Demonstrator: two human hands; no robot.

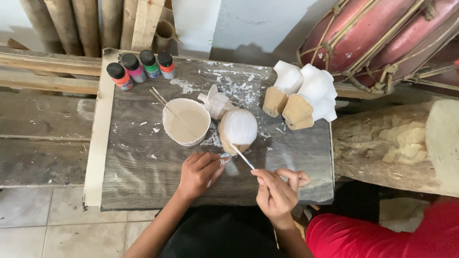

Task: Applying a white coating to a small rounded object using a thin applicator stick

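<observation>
Grey wooden board (143, 162), frame centre; bare surface at its lower left, near edge just under both hands. Two white-coated wooden carvings (306, 98), upper right. Bowl (186, 122) of pale paint, centre. Half-painted carved figure (237, 130), beside the bowl, just above the hands. Left hand (198, 174), palm down, fingers touching the figure's base. Right hand (277, 193), fingers pinched on a thin brush (243, 156), tip at the figure. Four paint bottles (141, 68), upper left.
</observation>
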